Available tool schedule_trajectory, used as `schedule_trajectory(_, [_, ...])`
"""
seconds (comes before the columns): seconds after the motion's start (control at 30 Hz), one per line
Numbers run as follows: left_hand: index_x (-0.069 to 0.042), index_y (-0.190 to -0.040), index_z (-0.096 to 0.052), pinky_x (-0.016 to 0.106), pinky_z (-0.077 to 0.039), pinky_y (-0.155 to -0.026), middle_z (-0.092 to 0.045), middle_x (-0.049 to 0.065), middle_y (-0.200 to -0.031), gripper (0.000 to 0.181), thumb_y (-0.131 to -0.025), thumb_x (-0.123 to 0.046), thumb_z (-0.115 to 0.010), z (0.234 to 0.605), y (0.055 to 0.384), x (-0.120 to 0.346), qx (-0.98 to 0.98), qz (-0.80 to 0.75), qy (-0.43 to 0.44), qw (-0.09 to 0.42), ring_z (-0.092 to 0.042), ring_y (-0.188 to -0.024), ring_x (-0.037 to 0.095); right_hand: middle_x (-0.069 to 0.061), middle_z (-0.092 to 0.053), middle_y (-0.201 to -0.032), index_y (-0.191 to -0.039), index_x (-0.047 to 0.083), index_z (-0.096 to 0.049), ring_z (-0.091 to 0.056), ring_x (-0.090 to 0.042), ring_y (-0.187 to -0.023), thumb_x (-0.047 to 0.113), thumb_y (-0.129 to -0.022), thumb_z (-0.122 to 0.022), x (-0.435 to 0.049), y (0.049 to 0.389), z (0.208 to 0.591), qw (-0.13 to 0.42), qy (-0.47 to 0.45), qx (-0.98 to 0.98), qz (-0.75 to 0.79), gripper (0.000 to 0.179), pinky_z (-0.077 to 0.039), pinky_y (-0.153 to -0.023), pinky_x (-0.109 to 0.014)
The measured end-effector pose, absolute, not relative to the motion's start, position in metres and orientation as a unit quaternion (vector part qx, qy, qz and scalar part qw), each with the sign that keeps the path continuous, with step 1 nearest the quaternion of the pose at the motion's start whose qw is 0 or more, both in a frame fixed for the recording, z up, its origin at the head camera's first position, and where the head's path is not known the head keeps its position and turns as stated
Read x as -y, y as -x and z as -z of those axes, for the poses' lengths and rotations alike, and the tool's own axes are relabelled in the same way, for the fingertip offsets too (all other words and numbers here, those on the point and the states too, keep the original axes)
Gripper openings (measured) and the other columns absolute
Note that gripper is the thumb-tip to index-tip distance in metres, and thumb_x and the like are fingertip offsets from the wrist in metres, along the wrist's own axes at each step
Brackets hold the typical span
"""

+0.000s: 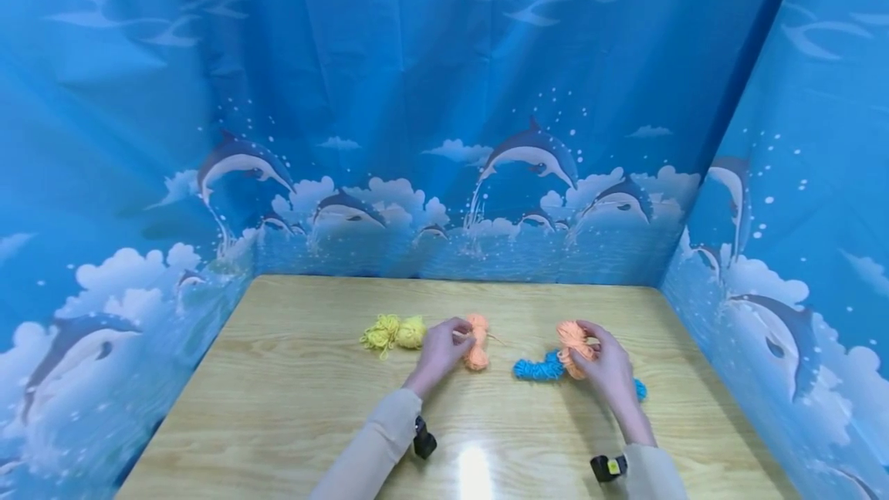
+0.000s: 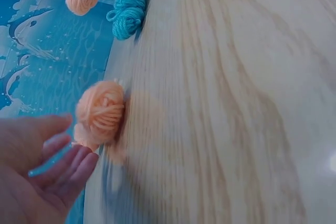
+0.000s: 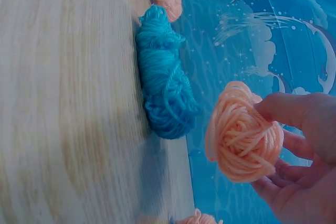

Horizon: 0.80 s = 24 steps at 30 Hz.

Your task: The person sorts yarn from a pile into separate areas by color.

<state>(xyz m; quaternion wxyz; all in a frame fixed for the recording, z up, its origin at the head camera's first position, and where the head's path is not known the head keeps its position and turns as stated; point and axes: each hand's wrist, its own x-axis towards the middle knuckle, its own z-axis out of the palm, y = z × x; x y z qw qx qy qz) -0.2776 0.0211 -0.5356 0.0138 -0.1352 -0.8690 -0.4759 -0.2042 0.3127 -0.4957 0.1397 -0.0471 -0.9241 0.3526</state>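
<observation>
A peach yarn skein lies on the table, and my left hand is at its left side. In the left wrist view, the thumb and fingers of that hand are apart, fingertips right at the peach skein. My right hand pinches another peach skein between thumb and fingers, holding it above the table. Behind the held skein in the head view is a blue yarn skein, lying on the table and partly covered by it.
Yellow yarn lies to the left of my left hand. A bit of blue yarn shows past my right hand. More peach yarn appears at the bottom of the right wrist view. A dolphin-print curtain borders the wooden table.
</observation>
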Motion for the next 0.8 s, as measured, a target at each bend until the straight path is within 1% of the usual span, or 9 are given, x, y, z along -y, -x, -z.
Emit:
schedule_trajectory(0.13, [-0.005, -0.122, -0.068, 0.034, -0.060, -0.085, -0.071, 0.011, -0.118, 0.034, -0.092, -0.017, -0.076, 0.537, 0.277, -0.019, 0.859, 0.477, 0.185, 0.015, -0.071, -0.101, 0.025, -0.024, -0.059, -0.133, -0.143, 0.003, -0.054, -0.064, -0.041, -0.107, 0.007, -0.091, -0.072, -0.310, 0.208, 0.495, 0.134, 0.038, 0.923, -0.358, 0.055, -0.057, -0.083, -0.050])
schedule_trajectory(0.23, [-0.008, -0.128, -0.067, 0.037, -0.058, -0.093, -0.069, 0.011, -0.127, 0.043, -0.088, -0.019, -0.079, 0.537, 0.277, -0.016, 0.860, 0.467, 0.207, 0.002, -0.069, -0.109, 0.027, -0.025, -0.057, -0.134, -0.144, 0.003, -0.052, -0.063, -0.042, -0.108, 0.008, -0.092, -0.071, -0.307, 0.211, 0.495, 0.125, 0.033, 0.922, -0.366, 0.056, -0.058, -0.079, -0.047])
schedule_trajectory(0.37, [-0.008, -0.133, -0.065, 0.045, -0.049, -0.107, -0.065, 0.010, -0.135, 0.053, -0.084, -0.020, -0.082, 0.536, 0.277, -0.013, 0.860, 0.453, 0.233, -0.023, -0.061, -0.125, 0.031, -0.025, -0.055, -0.137, -0.145, 0.004, -0.051, -0.061, -0.043, -0.112, 0.008, -0.093, -0.071, -0.303, 0.212, 0.493, 0.112, 0.033, 0.919, -0.376, 0.056, -0.058, -0.080, -0.048])
schedule_trajectory(0.47, [-0.005, -0.134, -0.064, 0.047, -0.044, -0.112, -0.064, 0.010, -0.136, 0.056, -0.083, -0.019, -0.083, 0.536, 0.277, -0.012, 0.862, 0.440, 0.248, -0.031, -0.056, -0.130, 0.031, -0.025, -0.055, -0.137, -0.146, 0.004, -0.050, -0.061, -0.043, -0.113, 0.008, -0.093, -0.071, -0.300, 0.213, 0.493, 0.109, 0.033, 0.919, -0.377, 0.056, -0.058, -0.081, -0.049])
schedule_trajectory(0.57, [-0.004, -0.133, -0.064, 0.046, -0.044, -0.111, -0.065, 0.010, -0.135, 0.056, -0.083, -0.020, -0.083, 0.537, 0.277, -0.013, 0.866, 0.432, 0.251, -0.029, -0.058, -0.129, 0.031, -0.025, -0.056, -0.137, -0.145, 0.004, -0.052, -0.062, -0.042, -0.112, 0.008, -0.093, -0.072, -0.298, 0.215, 0.493, 0.116, 0.031, 0.921, -0.370, 0.056, -0.058, -0.082, -0.050])
schedule_trajectory(0.8, [-0.002, -0.129, -0.066, 0.046, -0.050, -0.104, -0.067, 0.013, -0.128, 0.054, -0.082, -0.020, -0.085, 0.537, 0.277, -0.015, 0.867, 0.430, 0.252, -0.008, -0.062, -0.120, 0.032, -0.024, -0.058, -0.136, -0.143, 0.005, -0.054, -0.063, -0.040, -0.109, 0.009, -0.091, -0.073, -0.293, 0.220, 0.493, 0.118, 0.033, 0.919, -0.375, 0.056, -0.057, -0.082, -0.050])
